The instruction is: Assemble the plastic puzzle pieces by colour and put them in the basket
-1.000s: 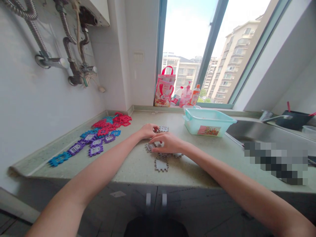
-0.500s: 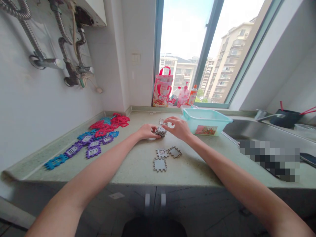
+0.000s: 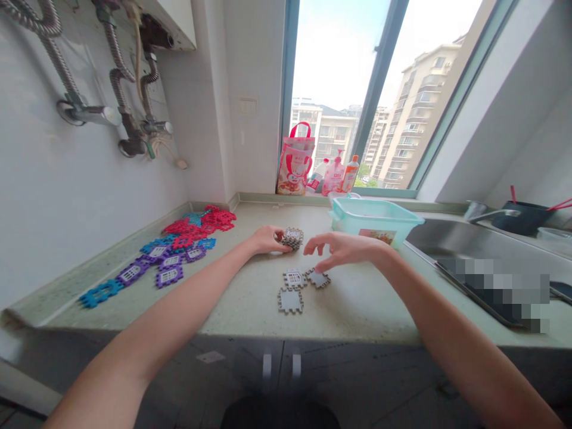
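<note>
The left hand (image 3: 269, 240) is gripping the left side of a stack of gray pieces (image 3: 294, 238), which is sitting on the worktop (image 3: 357, 304). The right hand (image 3: 342, 248) is hanging open, its fingers spreading apart. Its thumb is pointing down at a loose gray piece (image 3: 319, 279); I cannot tell if they are touching. Two more gray pieces (image 3: 290, 301) are lying just beside it, toward the front edge.
</note>
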A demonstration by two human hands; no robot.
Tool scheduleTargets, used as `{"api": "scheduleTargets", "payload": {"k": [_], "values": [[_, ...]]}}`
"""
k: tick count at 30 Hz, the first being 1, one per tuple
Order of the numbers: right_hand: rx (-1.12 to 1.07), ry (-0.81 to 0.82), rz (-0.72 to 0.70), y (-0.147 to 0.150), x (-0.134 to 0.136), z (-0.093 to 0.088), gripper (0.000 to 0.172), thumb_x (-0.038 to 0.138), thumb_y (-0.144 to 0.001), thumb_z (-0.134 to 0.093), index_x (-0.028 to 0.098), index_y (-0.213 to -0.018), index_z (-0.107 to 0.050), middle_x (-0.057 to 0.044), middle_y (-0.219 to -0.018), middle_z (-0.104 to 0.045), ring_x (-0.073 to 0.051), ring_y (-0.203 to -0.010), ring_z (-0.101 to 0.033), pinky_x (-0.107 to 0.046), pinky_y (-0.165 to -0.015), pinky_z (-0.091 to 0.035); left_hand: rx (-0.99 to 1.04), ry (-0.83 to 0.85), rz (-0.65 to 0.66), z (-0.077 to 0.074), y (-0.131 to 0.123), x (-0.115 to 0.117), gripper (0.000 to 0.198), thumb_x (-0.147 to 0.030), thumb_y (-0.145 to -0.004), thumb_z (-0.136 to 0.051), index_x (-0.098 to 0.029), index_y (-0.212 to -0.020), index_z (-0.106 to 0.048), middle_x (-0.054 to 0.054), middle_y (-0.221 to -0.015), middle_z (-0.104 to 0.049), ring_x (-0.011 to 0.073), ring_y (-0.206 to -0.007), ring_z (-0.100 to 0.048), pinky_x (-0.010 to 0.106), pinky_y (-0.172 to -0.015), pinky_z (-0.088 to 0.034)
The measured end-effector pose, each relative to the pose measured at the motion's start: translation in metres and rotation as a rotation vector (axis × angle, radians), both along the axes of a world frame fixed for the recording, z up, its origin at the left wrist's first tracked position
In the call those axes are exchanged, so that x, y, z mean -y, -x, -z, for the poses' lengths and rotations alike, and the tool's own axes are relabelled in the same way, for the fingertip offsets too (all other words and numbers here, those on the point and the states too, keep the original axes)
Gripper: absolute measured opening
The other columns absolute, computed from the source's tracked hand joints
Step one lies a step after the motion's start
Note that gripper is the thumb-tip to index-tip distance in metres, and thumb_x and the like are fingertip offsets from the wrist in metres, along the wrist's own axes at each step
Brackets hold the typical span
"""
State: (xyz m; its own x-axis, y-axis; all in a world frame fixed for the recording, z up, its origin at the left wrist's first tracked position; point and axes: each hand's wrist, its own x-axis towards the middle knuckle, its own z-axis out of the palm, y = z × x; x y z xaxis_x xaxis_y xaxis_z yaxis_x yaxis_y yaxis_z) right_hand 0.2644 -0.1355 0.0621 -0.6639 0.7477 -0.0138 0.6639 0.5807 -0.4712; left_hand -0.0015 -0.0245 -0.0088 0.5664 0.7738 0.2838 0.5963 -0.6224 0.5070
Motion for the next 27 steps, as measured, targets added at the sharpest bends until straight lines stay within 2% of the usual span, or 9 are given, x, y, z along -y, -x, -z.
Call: {"api": "scheduleTargets", "payload": {"k": [2, 3, 6, 10, 12, 15, 18, 22, 27], "values": [[0.145, 0.112, -0.014, -0.004, 0.006, 0.002, 0.071, 0.049, -0.067, -0.093, 0.026, -0.131, -0.073, -0.006, -0.120, -0.075, -0.025, -0.103, -0.070, -0.029, -0.082, -0.055, 0.004, 0.001, 0.006, 0.001, 0.000, -0.001, 0.049, -0.063, -0.064, -0.083, -0.020, -0.089, -0.078, 0.000, -0.082, -0.069, 0.0177, -0.074, -0.059, 0.028, -0.065, -0.037], [0.202, 0.119, -0.015, -0.003, 0.008, 0.004, 0.075, 0.048, -0.065, -0.094, 0.025, -0.133, -0.071, -0.007, -0.121, -0.074, -0.026, -0.104, -0.070, -0.030, -0.084, -0.055, 0.007, 0.003, 0.013, 0.002, 0.000, -0.002, 0.050, -0.063, -0.065, -0.083, -0.020, -0.090, -0.078, 0.000, -0.082, -0.069, 0.0178, -0.074, -0.059, 0.028, -0.065, -0.037], [0.285, 0.073, -0.012, 0.001, 0.010, 0.006, 0.067, 0.044, -0.067, -0.093, 0.021, -0.126, -0.074, -0.010, -0.120, -0.073, -0.027, -0.103, -0.070, -0.033, -0.090, -0.054, 0.012, 0.009, 0.023, 0.002, 0.000, -0.003, 0.049, -0.061, -0.065, -0.084, -0.020, -0.090, -0.078, 0.000, -0.081, -0.069, 0.0174, -0.074, -0.058, 0.028, -0.064, -0.037], [0.217, 0.053, 0.065, 0.001, 0.007, 0.002, 0.052, 0.042, -0.074, -0.087, 0.021, -0.119, -0.076, -0.007, -0.106, -0.077, -0.025, -0.093, -0.072, -0.032, -0.081, -0.055, 0.024, 0.015, 0.015, 0.002, 0.000, -0.003, 0.045, -0.058, -0.065, -0.084, -0.020, -0.086, -0.077, 0.000, -0.079, -0.068, 0.0171, -0.073, -0.057, 0.028, -0.065, -0.036], [0.076, -0.034, 0.102, 0.000, 0.000, 0.002, 0.045, 0.043, -0.081, -0.082, 0.022, -0.120, -0.076, -0.005, -0.102, -0.079, -0.022, -0.089, -0.072, -0.031, -0.077, -0.055, 0.029, 0.016, 0.011, 0.001, -0.001, -0.002, 0.043, -0.058, -0.064, -0.084, -0.020, -0.085, -0.077, -0.001, -0.079, -0.068, 0.0174, -0.073, -0.058, 0.028, -0.065, -0.036], [-0.120, -0.382, 0.260, 0.007, -0.015, 0.008, 0.041, 0.045, -0.089, -0.075, 0.024, -0.125, -0.075, -0.005, -0.107, -0.079, -0.021, -0.086, -0.072, -0.033, -0.079, -0.054, 0.025, 0.020, 0.015, 0.001, -0.001, -0.003, 0.044, -0.058, -0.063, -0.084, -0.021, -0.086, -0.077, 0.000, -0.081, -0.069, 0.0176, -0.073, -0.058, 0.029, -0.065, -0.037], [-0.154, -0.676, 0.401, 0.021, -0.033, 0.019, 0.040, 0.046, -0.094, -0.073, 0.027, -0.129, -0.073, -0.006, -0.112, -0.079, -0.021, -0.085, -0.071, -0.036, -0.082, -0.053, 0.008, 0.015, 0.015, 0.001, -0.001, -0.003, 0.046, -0.060, -0.063, -0.083, -0.021, -0.086, -0.077, 0.000, -0.082, -0.069, 0.0178, -0.073, -0.058, 0.029, -0.065, -0.037], [-0.083, -0.787, 0.384, 0.031, -0.049, 0.033, 0.033, 0.051, -0.099, -0.068, 0.028, -0.120, -0.078, -0.007, -0.102, -0.079, -0.026, -0.094, -0.071, -0.038, -0.086, -0.053, -0.008, 0.008, -0.001, 0.000, 0.000, -0.002, 0.045, -0.060, -0.064, -0.083, -0.021, -0.084, -0.075, -0.001, -0.081, -0.069, 0.0177, -0.073, -0.059, 0.028, -0.065, -0.037], [-0.074, -0.753, 0.315, 0.027, -0.051, 0.035, 0.030, 0.051, -0.101, -0.065, 0.028, -0.109, -0.082, -0.007, -0.112, -0.080, -0.028, -0.104, -0.072, -0.042, -0.093, -0.054, -0.010, 0.020, -0.006, -0.001, 0.000, -0.002, 0.043, -0.057, -0.063, -0.084, -0.021, -0.084, -0.075, -0.001, -0.080, -0.070, 0.0179, -0.074, -0.060, 0.029, -0.064, -0.037]]}}
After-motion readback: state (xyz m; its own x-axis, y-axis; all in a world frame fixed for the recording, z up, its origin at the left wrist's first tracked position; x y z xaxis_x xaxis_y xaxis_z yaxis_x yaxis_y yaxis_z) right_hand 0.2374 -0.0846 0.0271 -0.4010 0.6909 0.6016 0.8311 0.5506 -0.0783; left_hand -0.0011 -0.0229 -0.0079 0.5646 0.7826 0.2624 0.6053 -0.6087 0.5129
